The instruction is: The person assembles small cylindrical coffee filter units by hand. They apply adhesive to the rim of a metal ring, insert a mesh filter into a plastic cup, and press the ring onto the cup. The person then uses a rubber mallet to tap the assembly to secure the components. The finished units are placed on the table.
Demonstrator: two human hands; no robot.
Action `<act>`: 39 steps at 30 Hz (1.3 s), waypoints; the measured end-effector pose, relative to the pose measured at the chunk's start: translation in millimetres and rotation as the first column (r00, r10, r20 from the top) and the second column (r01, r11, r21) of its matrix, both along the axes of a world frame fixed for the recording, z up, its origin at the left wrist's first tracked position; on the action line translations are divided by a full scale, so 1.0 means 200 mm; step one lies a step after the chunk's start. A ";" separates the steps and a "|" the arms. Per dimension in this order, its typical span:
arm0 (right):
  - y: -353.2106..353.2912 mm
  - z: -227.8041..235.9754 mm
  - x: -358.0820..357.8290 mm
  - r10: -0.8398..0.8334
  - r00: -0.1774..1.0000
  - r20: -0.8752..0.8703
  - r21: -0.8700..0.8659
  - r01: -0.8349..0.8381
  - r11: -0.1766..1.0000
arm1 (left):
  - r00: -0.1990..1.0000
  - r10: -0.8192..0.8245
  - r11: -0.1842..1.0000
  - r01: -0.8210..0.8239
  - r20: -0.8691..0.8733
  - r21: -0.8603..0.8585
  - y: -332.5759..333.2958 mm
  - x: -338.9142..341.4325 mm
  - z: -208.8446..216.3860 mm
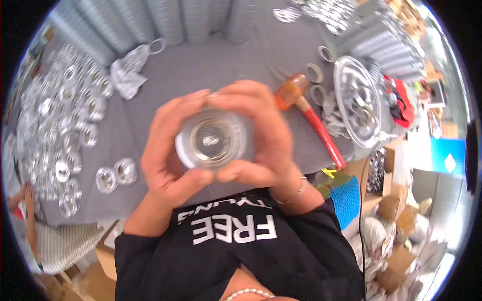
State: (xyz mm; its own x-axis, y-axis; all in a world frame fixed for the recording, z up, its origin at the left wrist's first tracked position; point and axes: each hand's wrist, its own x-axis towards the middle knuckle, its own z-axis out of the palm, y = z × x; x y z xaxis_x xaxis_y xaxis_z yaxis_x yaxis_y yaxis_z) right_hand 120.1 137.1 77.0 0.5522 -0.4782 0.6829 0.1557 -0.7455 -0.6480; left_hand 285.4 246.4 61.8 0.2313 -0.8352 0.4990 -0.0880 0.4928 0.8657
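Both of my hands wrap around a round, clear container with a metallic-looking ring inside, held up above the table close to my chest. My left hand curves around its left side, thumb at the near edge. Around the right side curls my right hand, its fingertips meeting the left ones at the far edge. Both hands are slightly blurred. Two small clear jars stand on the grey cloth left of my left hand. To the right of my right hand lies a mallet with a red handle and amber head.
Many clear jars crowd the table's left side. Tall stacks of grey metal rings line the back. A crumpled cloth lies before them. A clear tray and loose rings are on the right. Another person's arm shows far left.
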 end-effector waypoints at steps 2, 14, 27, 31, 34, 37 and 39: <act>0.04 -0.09 0.04 -0.014 0.996 0.089 0.017 0.013 1.000 | 0.998 0.063 0.998 -0.062 -0.016 0.028 0.02 -0.01 -0.08; -0.76 -0.27 -0.36 -0.719 0.454 -0.526 -0.360 0.647 0.672 | 0.895 0.242 0.955 -0.288 0.376 0.070 0.22 0.26 0.01; -1.07 -0.33 -0.48 -0.728 0.416 -0.544 -0.247 0.750 0.613 | 0.453 0.188 0.588 -0.762 0.871 0.270 0.67 0.52 -0.27; -0.64 -0.11 -0.19 -0.511 0.745 -0.428 0.053 0.585 0.809 | 0.424 0.142 0.587 -0.764 0.895 0.269 0.67 0.51 -0.26; -0.59 -0.14 -0.12 -0.524 0.750 -0.403 0.015 0.578 0.816 | 0.429 0.071 0.613 -0.731 0.900 0.300 0.62 0.53 -0.21; -0.64 -0.28 -0.08 -0.513 0.752 -0.414 0.057 0.584 0.810 | 0.463 0.047 0.641 -0.694 0.885 0.329 0.62 0.51 -0.14; -0.64 -0.34 -0.05 -0.428 0.746 -0.510 0.106 0.549 0.829 | 0.477 0.019 0.648 -0.675 0.879 0.352 0.66 0.58 -0.16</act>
